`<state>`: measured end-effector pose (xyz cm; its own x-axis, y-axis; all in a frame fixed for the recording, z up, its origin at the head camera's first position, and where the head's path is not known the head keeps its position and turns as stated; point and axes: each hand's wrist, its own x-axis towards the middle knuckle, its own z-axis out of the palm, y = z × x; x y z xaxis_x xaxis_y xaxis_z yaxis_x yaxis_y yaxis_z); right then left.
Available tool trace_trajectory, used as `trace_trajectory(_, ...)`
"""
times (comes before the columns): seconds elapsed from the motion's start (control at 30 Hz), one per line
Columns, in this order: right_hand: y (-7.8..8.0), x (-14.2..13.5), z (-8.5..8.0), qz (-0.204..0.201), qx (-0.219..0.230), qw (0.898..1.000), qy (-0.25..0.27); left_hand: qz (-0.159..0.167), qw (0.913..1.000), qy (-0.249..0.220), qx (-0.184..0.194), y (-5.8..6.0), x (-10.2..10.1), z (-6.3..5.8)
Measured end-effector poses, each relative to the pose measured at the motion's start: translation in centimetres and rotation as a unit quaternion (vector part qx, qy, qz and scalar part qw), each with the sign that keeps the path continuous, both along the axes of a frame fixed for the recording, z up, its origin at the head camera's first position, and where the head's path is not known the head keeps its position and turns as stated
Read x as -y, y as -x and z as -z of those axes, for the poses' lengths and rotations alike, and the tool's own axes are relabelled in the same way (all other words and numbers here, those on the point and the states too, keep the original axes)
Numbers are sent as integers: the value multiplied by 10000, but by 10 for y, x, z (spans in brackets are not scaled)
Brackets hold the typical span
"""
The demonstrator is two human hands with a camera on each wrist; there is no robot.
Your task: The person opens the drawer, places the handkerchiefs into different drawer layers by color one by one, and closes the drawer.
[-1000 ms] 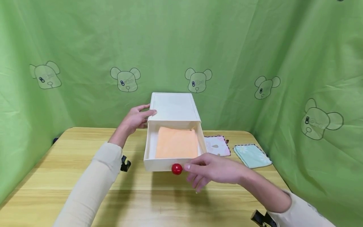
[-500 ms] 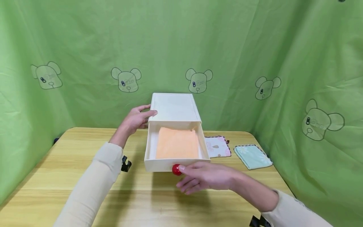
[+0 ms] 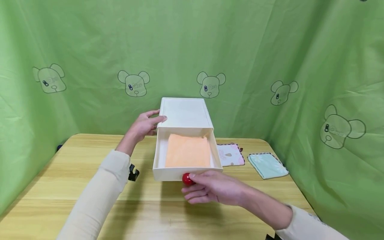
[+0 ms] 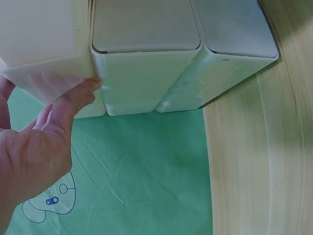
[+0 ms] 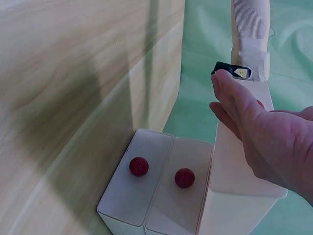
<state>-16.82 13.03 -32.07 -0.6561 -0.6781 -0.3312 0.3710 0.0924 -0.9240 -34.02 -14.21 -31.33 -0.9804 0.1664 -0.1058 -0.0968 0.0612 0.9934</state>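
A white drawer unit stands at the back of the table, its top drawer pulled out. Inside lies a folded peach cloth. My left hand rests on the unit's left side, thumb over the top edge and fingers stretched along the side panel in the left wrist view. At the drawer front, the thumb of my right hand touches the red round knob. The other fingers of that hand extend loosely below the knob. In the right wrist view the hand mostly hides this knob.
Two lower drawers, each with a red knob, sit closed under the open one. To the right on the wooden table lie a folded white-and-pink cloth and a folded mint cloth. Green curtain surrounds the table.
My right hand has moved left from beside the knob, bringing its thumb onto it and its fingers below. The drawer and my left hand look unmoved.
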Motion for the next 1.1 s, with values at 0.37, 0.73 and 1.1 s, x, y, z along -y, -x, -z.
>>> trace_trajectory(0.37, -4, 5, 4, 496, 197, 9981, 309, 23, 10000, 51, -10, -1, 1, -1)
trace_trajectory(0.73, -5, 6, 6, 666, 207, 9967, 405, 2, 10000, -17, -12, -1, 0, 1)
trace_trajectory(1.1, 0, 6, 4, 720, 209, 9962, 443, 28, 10000, 11, 0, 1, 0, 1)
